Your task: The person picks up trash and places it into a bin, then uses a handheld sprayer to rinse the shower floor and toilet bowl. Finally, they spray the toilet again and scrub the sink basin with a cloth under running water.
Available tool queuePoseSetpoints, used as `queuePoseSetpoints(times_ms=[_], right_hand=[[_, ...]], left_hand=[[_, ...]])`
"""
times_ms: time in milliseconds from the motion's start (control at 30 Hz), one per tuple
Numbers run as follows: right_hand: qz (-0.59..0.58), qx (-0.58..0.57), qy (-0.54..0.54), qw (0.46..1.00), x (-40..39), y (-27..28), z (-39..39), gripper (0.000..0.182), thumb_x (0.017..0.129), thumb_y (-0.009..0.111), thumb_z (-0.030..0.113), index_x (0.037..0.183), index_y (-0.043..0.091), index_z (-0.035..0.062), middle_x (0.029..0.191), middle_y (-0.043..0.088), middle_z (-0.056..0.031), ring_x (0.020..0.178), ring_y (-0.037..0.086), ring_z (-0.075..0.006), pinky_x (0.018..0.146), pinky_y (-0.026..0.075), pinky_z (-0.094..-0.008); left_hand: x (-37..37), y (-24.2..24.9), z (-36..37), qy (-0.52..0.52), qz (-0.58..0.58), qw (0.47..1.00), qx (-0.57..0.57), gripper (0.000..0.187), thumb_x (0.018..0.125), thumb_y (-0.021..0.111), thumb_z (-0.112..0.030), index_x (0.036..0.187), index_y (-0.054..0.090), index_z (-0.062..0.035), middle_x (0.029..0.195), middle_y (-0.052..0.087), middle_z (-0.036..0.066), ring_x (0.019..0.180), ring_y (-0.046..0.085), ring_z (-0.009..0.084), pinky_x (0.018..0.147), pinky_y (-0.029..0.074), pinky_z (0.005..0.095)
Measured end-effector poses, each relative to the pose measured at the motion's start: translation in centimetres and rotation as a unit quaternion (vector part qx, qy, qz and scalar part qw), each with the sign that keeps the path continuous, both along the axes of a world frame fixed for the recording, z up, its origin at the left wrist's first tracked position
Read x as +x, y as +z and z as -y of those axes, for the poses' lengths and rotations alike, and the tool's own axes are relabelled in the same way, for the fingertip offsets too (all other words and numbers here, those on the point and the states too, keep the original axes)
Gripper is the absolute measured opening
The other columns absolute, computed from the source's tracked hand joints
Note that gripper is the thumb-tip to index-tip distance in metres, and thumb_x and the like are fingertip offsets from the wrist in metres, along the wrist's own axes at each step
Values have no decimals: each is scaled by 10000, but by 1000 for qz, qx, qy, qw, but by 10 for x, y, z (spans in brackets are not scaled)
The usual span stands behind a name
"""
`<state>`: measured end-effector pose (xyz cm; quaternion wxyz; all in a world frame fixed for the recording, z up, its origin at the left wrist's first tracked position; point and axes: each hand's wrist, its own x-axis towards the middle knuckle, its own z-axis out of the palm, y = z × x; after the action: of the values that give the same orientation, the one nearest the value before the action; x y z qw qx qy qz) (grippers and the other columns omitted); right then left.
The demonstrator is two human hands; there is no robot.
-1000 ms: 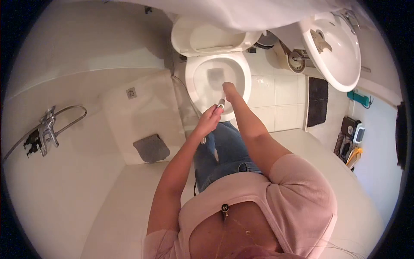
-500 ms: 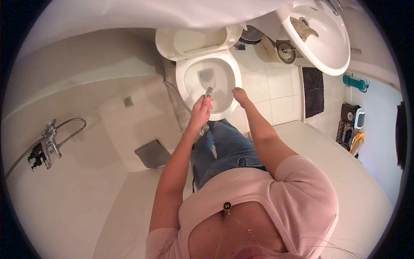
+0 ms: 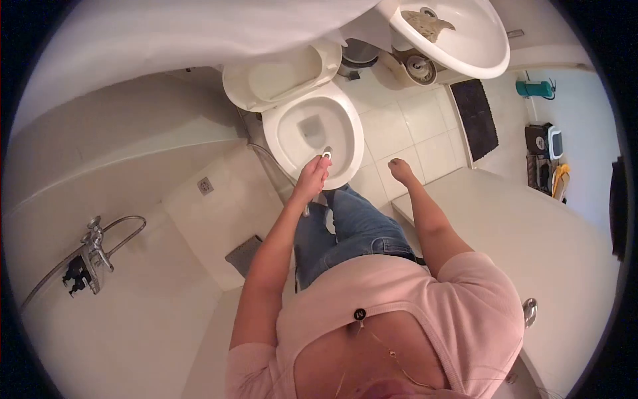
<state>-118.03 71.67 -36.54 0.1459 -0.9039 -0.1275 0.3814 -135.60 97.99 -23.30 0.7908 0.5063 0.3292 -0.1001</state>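
Note:
My left hand (image 3: 312, 179) is closed around a bidet sprayer (image 3: 327, 152), its metal head pointing over the front of the toilet bowl. The white toilet (image 3: 357, 133) has its seat and lid (image 3: 279, 76) raised, with water at the bottom of the bowl. Off to the right of the bowl, above the floor tiles, my right hand (image 3: 401, 171) hangs with its fingers curled in; nothing shows in it. A thin hose (image 3: 271, 156) runs along the toilet's left side.
A white sink (image 3: 482, 56) with a cloth (image 3: 425, 25) in it juts out at upper right. Below it stand small bins (image 3: 420, 68). A dark mat (image 3: 474, 120) lies by the doorway. On the left is a shower tap (image 3: 96, 243); a white door (image 3: 505, 226) is at right.
My right hand has moved away from the toilet rim to the right. My left hand still grips the sprayer, now slightly lower. The whole view has tilted and shifted.

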Motion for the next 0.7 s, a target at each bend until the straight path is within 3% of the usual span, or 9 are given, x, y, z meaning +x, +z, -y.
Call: queuePoseSetpoints(times_ms=[67,267,367,500,533,567,600,633,700], right_hand=[[-8,5,-33,999,-12,12,10,364,789,476,286,985,595,4,1000,582,-213,949,550,-354,834,437,-389],[3,50,-135,990,-61,15,47,329,813,502,250,983,577,-20,852,617,-138,703,578,-195,630,466,-325],[2,54,-99,994,-97,11,69,315,818,502,239,994,574,-13,779,600,-95,610,533,-142,553,451,-289],[-28,51,-105,993,-146,19,92,320,830,498,244,1015,570,-7,783,599,-84,587,540,-158,510,451,-300],[-49,49,-129,989,-160,31,97,320,835,496,244,1025,565,-4,789,601,-83,590,548,-161,506,456,-305],[-76,42,-149,985,-170,36,102,320,840,494,244,1036,560,-1,795,602,-81,594,555,-163,503,461,-310],[-120,12,-126,985,-175,23,120,321,847,494,241,1057,547,3,801,604,-79,620,569,-159,513,469,-307],[-104,40,-171,979,-189,54,112,336,823,486,267,992,578,-8,737,609,-97,624,550,-171,584,450,-314],[-85,87,-200,972,-203,55,127,348,829,500,254,1048,555,-10,717,591,-86,579,533,-169,505,433,-301]], left_hand=[[-11,-3,4,-16,-6,1000,12,357,893,415,-408,894,497,-61,543,364,-39,359,293,35,319,241,197],[-36,6,-8,5,35,999,29,364,898,395,-417,908,488,-65,557,371,-40,358,304,30,314,252,186],[-44,11,-14,-20,74,997,24,373,900,380,-438,942,468,-79,590,378,-37,358,305,32,309,257,178],[-68,10,-8,-65,84,994,23,342,905,394,-395,925,488,-67,571,394,-33,344,315,39,306,261,187],[-76,1,-9,-62,108,987,100,318,890,435,-358,895,540,-58,562,426,-18,393,354,64,356,296,224],[-82,-8,-16,-62,43,996,38,313,885,444,-356,892,553,-63,581,446,-18,441,372,62,405,314,221],[-89,-13,-15,-22,80,995,63,282,904,415,-358,918,528,-100,573,418,-43,371,328,38,313,252,199],[-98,1,-25,-54,37,995,73,287,903,416,-363,912,521,-96,579,411,-47,388,325,36,329,255,193],[-107,9,-35,-59,77,991,94,323,900,411,-394,918,499,-83,582,387,-43,392,305,33,347,263,192]])
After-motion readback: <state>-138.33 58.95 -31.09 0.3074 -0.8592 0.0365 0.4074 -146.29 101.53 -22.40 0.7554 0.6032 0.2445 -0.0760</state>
